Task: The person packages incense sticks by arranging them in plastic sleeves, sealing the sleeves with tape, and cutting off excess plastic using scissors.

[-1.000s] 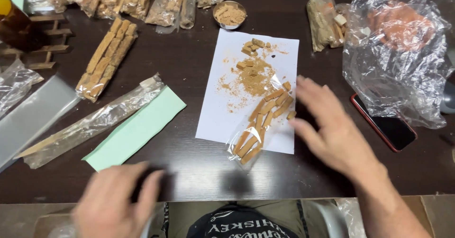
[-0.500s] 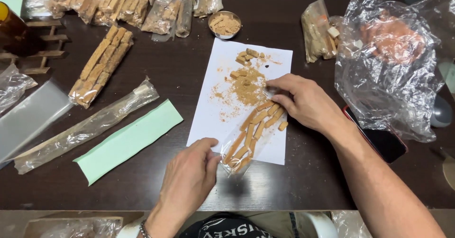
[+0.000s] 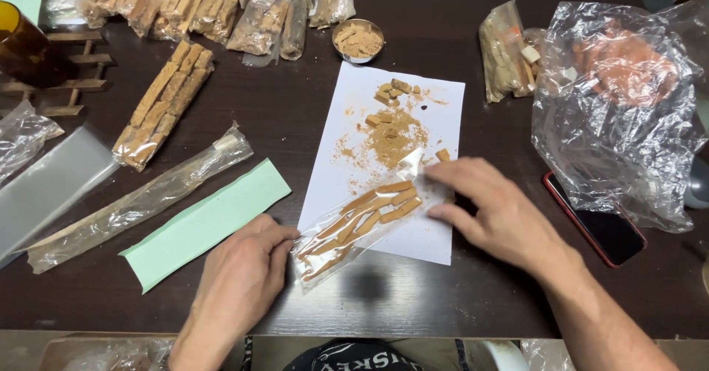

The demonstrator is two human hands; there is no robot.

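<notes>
On the white sheet of paper (image 3: 436,242) at the middle of the dark wooden tabletop (image 3: 458,304), a small clear plastic bag of tan sticks (image 3: 362,227) lay at a slant, its near-left end projecting off the sheet onto the tabletop. The left hand (image 3: 240,286) pinched that near-left end between thumb and fingers. The right hand (image 3: 498,212) pressed curled fingertips on the far-right mouth of the bag; whether the mouth was closed could not be told.

Done, as judged from the layout: several sticks were already inside the bag, lying roughly side by side. Left: loose tan crumbs and short broken pieces (image 3: 391,131) remained on the far half of the sheet, outside the bag.

To the left lay a pale green paper strip (image 3: 207,223), a long clear sleeve (image 3: 140,197) and a filled packet of tan sticks (image 3: 164,101). More filled packets (image 3: 214,5) were stacked along the far edge, just beside a small round metal dish of tan powder (image 3: 358,40). To the right sat a crumpled clear plastic bag with reddish contents (image 3: 617,105), partly over a dark phone with a red edge (image 3: 598,227).
</notes>
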